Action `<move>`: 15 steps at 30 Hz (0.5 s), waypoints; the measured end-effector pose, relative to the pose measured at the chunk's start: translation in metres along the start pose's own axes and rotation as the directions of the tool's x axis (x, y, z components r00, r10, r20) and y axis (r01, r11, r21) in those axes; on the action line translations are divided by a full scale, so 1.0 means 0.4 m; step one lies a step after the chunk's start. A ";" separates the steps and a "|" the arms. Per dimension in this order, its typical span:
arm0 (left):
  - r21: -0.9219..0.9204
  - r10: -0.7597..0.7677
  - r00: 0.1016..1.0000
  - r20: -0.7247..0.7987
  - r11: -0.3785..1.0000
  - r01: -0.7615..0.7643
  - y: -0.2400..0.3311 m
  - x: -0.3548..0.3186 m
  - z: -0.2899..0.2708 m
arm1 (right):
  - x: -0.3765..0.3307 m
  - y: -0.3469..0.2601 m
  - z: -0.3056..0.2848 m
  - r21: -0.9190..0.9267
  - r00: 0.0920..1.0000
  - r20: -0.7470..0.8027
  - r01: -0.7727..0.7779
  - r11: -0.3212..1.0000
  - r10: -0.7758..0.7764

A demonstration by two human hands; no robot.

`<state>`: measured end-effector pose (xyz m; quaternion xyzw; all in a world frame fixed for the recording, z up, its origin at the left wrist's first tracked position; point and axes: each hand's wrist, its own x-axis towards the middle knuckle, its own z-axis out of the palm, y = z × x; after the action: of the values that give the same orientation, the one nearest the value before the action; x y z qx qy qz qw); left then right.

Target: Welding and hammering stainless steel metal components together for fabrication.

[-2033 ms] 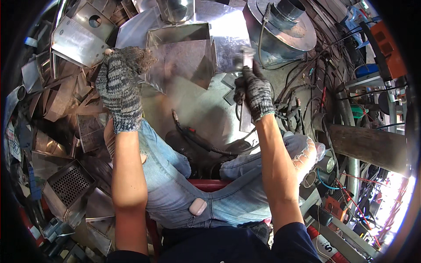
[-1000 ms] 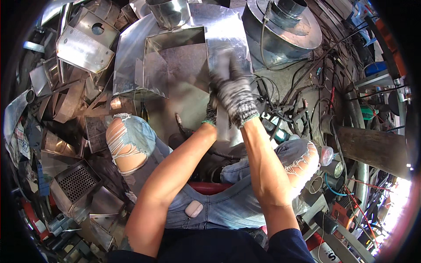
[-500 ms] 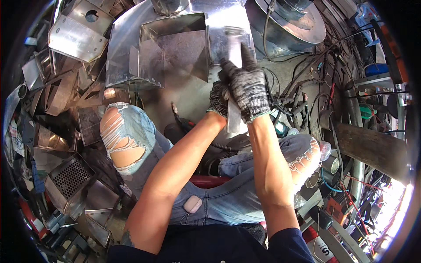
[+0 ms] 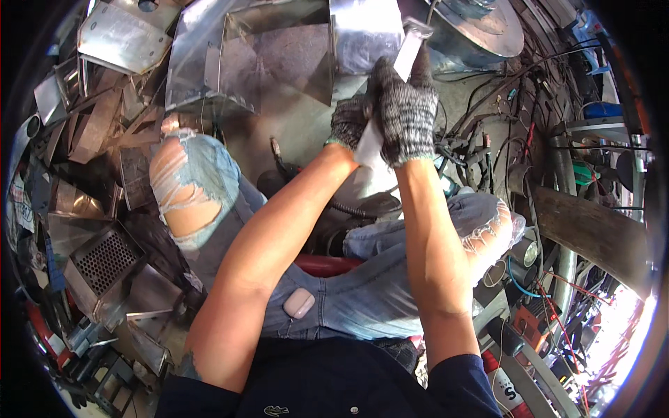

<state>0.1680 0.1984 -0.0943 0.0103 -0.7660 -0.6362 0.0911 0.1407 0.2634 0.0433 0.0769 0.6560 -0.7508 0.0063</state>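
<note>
My left hand (image 4: 350,120) and my right hand (image 4: 406,111), both in grey knitted gloves, are closed together on a narrow strip of sheet metal (image 4: 406,52) that runs from between my palms up past my fingers. The strip's lower end (image 4: 367,145) shows below my hands. Just beyond the strip stands an open box of folded sheet metal (image 4: 279,59), resting on the floor in front of my knees. My legs in torn blue jeans (image 4: 202,174) are spread below my hands.
Piles of cut and folded sheet-metal scraps (image 4: 90,118) fill the left side, with a perforated metal box (image 4: 104,261) lower left. A round metal duct piece (image 4: 481,28) lies top right. Tangled cables (image 4: 516,104), pipes and a wooden plank (image 4: 592,233) crowd the right.
My left hand has left the scraps at the left and joined my right hand on the metal strip. Both hands now hold it together, slightly further up and away from me.
</note>
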 end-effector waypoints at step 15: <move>-0.550 -0.166 0.986 0.021 0.822 0.150 -0.081 0.006 0.044 | -0.035 -0.059 0.068 -0.467 0.972 0.226 0.056 0.882 0.058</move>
<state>0.1596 0.2090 -0.1287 0.0562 -0.5463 -0.8343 0.0478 0.1491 0.2385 0.0717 -0.0154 0.8131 -0.5729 0.1024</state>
